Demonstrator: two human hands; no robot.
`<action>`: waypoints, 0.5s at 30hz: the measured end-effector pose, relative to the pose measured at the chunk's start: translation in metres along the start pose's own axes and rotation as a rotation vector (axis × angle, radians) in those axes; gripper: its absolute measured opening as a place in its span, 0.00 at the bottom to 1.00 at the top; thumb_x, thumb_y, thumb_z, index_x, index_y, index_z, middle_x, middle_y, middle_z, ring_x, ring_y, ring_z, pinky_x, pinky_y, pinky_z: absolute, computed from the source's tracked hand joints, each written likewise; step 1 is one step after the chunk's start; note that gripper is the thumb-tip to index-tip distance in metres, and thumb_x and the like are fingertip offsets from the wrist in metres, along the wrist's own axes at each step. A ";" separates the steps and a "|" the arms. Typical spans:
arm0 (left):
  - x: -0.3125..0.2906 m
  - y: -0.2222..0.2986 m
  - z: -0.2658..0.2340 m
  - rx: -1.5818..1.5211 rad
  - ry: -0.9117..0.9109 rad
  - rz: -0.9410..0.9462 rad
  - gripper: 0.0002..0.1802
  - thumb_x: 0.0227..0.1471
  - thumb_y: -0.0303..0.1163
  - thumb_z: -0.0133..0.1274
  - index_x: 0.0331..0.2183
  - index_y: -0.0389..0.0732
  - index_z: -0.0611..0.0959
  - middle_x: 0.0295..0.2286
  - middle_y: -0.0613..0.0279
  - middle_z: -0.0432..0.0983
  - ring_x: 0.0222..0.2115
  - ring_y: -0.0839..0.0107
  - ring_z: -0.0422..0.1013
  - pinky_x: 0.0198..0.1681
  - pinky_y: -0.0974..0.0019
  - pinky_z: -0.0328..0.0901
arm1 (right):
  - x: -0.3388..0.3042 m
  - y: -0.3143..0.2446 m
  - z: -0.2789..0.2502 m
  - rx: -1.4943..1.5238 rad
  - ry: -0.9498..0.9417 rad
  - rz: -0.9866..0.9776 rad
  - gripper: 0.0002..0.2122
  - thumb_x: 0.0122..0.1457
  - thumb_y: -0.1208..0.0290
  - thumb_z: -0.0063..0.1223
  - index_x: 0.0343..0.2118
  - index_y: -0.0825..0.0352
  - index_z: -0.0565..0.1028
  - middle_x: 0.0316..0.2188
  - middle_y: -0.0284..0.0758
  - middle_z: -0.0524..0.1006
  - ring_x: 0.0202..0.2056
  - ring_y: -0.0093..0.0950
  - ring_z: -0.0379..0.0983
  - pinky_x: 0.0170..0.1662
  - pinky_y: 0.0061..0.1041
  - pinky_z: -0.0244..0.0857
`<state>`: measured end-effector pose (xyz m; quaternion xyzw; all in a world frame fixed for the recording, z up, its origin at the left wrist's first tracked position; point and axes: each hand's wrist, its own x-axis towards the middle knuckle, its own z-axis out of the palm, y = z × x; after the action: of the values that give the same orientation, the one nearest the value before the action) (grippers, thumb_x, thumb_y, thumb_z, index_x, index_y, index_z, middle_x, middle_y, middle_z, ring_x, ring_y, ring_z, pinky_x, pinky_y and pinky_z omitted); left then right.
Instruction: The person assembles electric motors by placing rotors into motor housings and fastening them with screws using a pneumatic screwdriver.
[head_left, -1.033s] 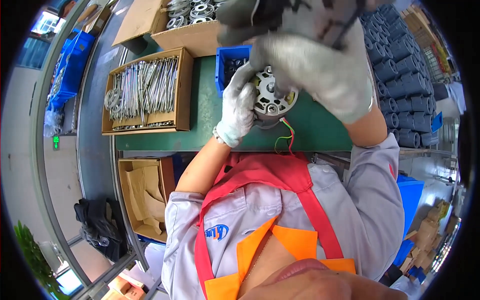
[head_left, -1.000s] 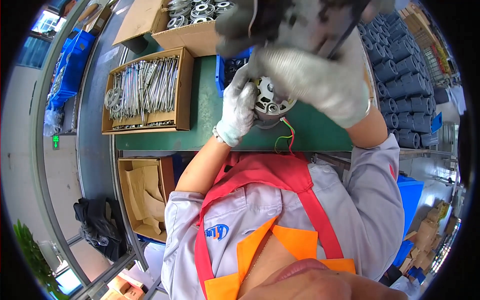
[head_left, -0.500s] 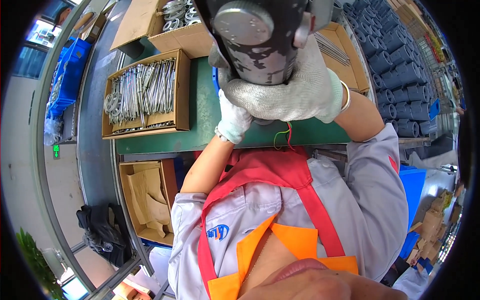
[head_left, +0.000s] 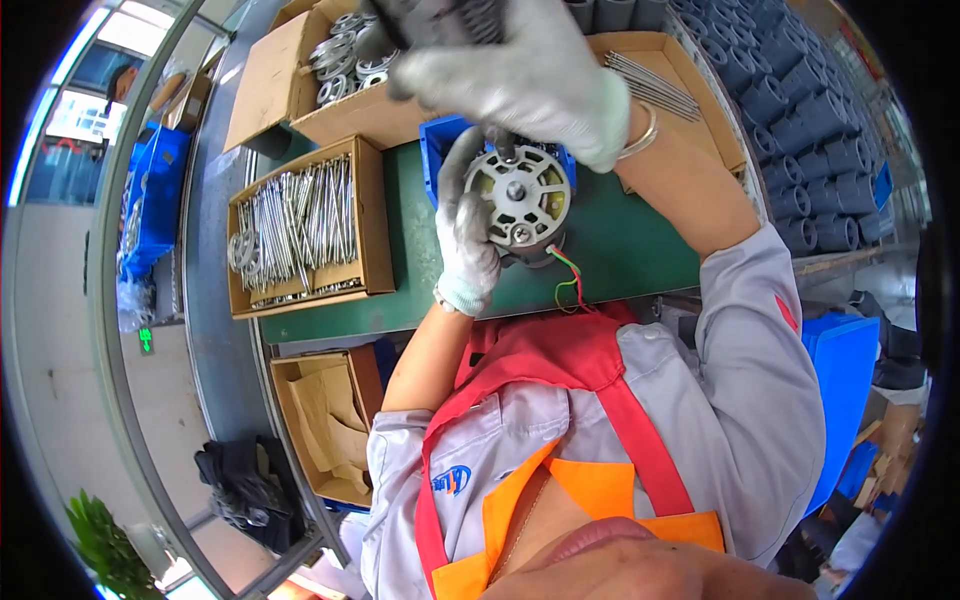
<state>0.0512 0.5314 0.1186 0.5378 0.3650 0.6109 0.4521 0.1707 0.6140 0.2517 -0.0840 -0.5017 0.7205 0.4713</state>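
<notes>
A round motor (head_left: 537, 208) with a silvery slotted end cover and a central shaft stands on the green bench top (head_left: 405, 250). Gloved fingers of my left hand (head_left: 466, 245) are wrapped round its left side. Red and green wires (head_left: 572, 272) trail from its near edge. Above it, my right hand (head_left: 535, 85), gloved too and smeared by motion, grips a worn dark power screwdriver (head_left: 440, 22), cut off by the top of the picture. A dark tip shows under that hand at the cover's far edge; whether it touches is unclear.
A carton of long metal bolts (head_left: 305, 225) stands left, with a carton of metal rings (head_left: 345, 60) behind. A blue bin (head_left: 432, 155) sits behind the motor. Thin rods lie in a tray (head_left: 690, 140), with stacked grey cylinders (head_left: 800, 130) farther right. Another person (head_left: 125, 85) appears far left.
The screwdriver and my right hand have moved up and away, uncovering the motor's end cover and the blue bin. My left hand still holds the motor. The whole view has shifted slightly.
</notes>
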 end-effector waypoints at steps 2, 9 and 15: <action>0.001 -0.005 0.003 0.017 0.084 -0.050 0.40 0.56 0.54 0.45 0.60 0.35 0.62 0.55 0.54 0.62 0.56 0.63 0.62 0.60 0.60 0.55 | 0.005 0.006 -0.008 -0.629 0.082 -0.397 0.15 0.44 0.71 0.62 0.36 0.68 0.73 0.25 0.26 0.74 0.28 0.17 0.68 0.35 0.19 0.66; 0.008 -0.031 0.016 0.152 0.250 0.097 0.35 0.58 0.47 0.39 0.59 0.32 0.59 0.52 0.49 0.66 0.53 0.58 0.65 0.57 0.56 0.61 | 0.006 -0.008 -0.036 -0.608 -0.081 -0.279 0.13 0.50 0.76 0.57 0.40 0.70 0.74 0.33 0.31 0.79 0.29 0.19 0.74 0.30 0.19 0.69; -0.003 -0.045 0.012 0.165 0.180 0.030 0.36 0.60 0.43 0.40 0.65 0.44 0.50 0.58 0.56 0.59 0.56 0.62 0.62 0.60 0.57 0.58 | 0.010 -0.008 -0.046 -0.728 -0.075 -0.332 0.13 0.43 0.73 0.58 0.34 0.69 0.75 0.17 0.35 0.76 0.21 0.28 0.76 0.26 0.25 0.70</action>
<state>0.0699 0.5431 0.0771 0.5216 0.4452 0.6311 0.3626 0.1975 0.6516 0.2398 -0.1369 -0.7478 0.4124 0.5020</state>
